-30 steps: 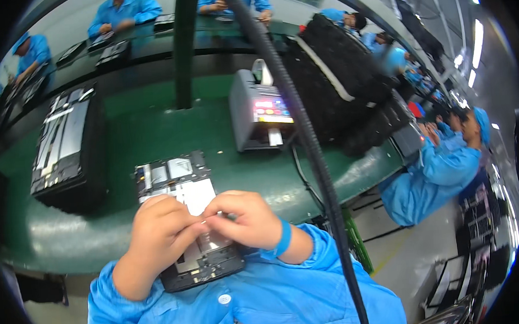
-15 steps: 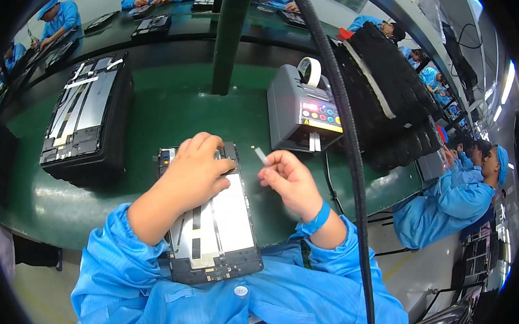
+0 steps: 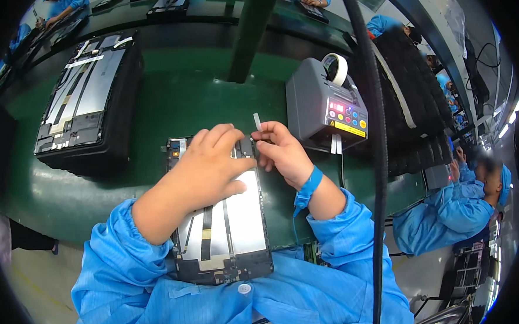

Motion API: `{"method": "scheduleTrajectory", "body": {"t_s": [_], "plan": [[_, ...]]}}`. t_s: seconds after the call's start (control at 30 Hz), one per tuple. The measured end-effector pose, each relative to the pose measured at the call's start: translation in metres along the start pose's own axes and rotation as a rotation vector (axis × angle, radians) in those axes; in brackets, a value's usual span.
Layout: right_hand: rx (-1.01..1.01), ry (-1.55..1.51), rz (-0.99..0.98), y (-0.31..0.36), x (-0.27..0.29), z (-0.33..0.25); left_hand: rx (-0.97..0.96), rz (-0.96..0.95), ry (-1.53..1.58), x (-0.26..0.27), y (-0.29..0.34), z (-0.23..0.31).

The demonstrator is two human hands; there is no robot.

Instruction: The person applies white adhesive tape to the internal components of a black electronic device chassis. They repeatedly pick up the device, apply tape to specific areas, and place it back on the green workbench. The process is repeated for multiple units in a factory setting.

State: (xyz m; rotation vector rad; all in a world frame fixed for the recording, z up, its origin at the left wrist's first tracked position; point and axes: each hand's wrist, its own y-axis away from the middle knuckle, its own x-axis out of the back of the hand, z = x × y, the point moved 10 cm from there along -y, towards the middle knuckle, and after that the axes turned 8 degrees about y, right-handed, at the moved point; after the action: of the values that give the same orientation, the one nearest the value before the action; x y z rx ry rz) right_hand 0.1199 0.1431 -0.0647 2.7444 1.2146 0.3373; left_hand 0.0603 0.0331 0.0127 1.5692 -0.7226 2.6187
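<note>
An opened tablet body, with a silvery panel and dark flat cables, lies in front of me, its near end against my blue smock. My left hand rests over its upper part, fingers bent and spread apart, thumb over the silvery panel; what lies under the palm is hidden. At the tablet's upper right corner, my right hand pinches a short strip of white tape that sticks up from its fingertips. A blue wrist strap with a cord circles my right wrist.
A grey tape dispenser stands right of centre, with tape hanging from its front. A stack of tablet bodies is at left, stacked black trays at right. A black cable hangs in front. People in blue work beyond and at right.
My right hand has come closer to the tablet's upper right corner, and the tape strip now points more upright. My left hand stays over the tablet. The whole view has shifted slightly.
</note>
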Motion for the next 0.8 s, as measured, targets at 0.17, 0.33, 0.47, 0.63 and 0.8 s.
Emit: {"method": "scheduleTrajectory", "body": {"t_s": [0.17, 0.33, 0.47, 0.63, 0.8], "plan": [[0.162, 0.180, -0.076, -0.013, -0.007, 0.001, 0.033, 0.047, -0.009, 0.009, 0.006, -0.009], [0.162, 0.248, -0.146, -0.013, -0.013, -0.007, 0.072, 0.041, -0.051, 0.013, 0.011, -0.016], [0.248, 0.306, -0.116, -0.008, -0.005, -0.012, 0.077, 0.036, -0.120, 0.010, 0.008, -0.013], [0.502, 0.700, -0.241, 0.010, -0.017, -0.059, 0.112, 0.070, 0.027, 0.004, 0.012, -0.029], [0.451, 0.990, -0.396, -0.008, -0.035, -0.046, 0.203, 0.075, 0.117, 0.002, 0.012, -0.041]]}}
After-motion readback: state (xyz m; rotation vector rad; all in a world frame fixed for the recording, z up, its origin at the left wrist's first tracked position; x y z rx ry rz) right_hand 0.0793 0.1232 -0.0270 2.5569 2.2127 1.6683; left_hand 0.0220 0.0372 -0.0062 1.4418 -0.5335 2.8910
